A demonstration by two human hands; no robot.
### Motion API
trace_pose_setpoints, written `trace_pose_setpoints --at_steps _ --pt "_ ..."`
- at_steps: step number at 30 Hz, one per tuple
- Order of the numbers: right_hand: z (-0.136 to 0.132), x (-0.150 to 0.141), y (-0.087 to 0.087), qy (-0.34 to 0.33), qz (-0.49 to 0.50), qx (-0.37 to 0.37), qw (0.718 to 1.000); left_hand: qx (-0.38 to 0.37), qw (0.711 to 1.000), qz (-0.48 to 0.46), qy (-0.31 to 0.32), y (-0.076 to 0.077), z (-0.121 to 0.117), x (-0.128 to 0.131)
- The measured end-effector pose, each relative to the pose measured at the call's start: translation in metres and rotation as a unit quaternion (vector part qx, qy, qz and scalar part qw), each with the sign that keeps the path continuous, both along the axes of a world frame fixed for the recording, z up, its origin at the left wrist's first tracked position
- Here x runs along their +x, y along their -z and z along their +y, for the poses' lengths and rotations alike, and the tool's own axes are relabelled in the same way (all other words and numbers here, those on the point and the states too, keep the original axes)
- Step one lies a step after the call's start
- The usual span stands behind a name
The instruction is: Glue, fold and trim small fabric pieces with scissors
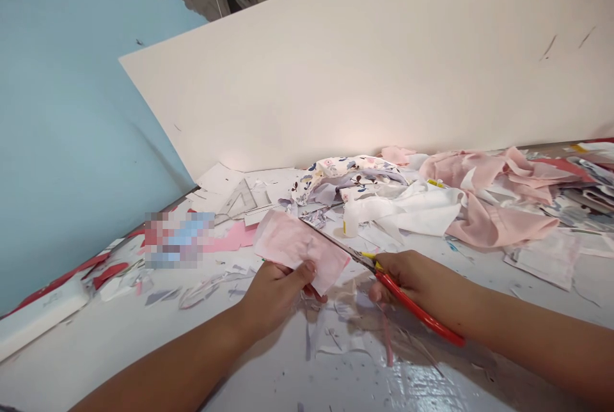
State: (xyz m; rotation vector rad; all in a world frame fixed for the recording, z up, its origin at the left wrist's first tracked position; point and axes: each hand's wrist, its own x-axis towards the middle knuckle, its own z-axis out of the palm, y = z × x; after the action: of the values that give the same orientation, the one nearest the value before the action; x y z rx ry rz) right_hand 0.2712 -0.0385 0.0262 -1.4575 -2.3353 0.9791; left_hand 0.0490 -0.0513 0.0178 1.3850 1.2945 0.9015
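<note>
Holding cloth in the left hand, scissors in the right hand

Held up over the surface, near the middle of the view and just left of the right hand. Pale pink and roughly four-sided, longer from left to right, with slightly uneven edges. Whiter toward the left end, warmer pink through the middle. Wrinkled softly near the centre, just above the left thumb, and fairly flat elsewhere. Looks thin and limp, plain on the side facing up. Tilted, with the right end lower than the upper left corner. Shaded along the lower edge, near the fingers, and too dark there to tell any layers apart.

Gripped by the left hand at the lower edge, with the thumb pressed on top and the fingers curled underneath. Bordered along the upper right edge by the metal blades of the scissors, pointing up and to the left. Impossible to tell from this angle the gap between the blades. Grasped in the right hand by red handles with yellow near the pivot.

Backed by loose heaps of floral cloth, white cloth and pink fabric, with a set square farther left. Strewn below with thin scraps. Closed off behind by a broad pale panel.
</note>
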Motion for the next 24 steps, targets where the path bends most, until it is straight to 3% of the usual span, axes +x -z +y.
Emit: trace_pose_setpoints --at_steps 4,11,24 --pt "-0.002 0.001 0.004 -0.011 -0.014 0.023 1.0 -0.005 1.0 -0.001 0.005 0.004 0.001 -0.002" --pt "-0.006 -0.001 0.001 -0.029 -0.046 0.06 0.997 0.004 0.997 0.024 0.074 0.01 0.001 -0.006" --pt "-0.003 0.0 0.011 -0.036 -0.022 0.069 0.997 -0.003 0.996 0.061 0.066 0.007 -0.002 -0.003"
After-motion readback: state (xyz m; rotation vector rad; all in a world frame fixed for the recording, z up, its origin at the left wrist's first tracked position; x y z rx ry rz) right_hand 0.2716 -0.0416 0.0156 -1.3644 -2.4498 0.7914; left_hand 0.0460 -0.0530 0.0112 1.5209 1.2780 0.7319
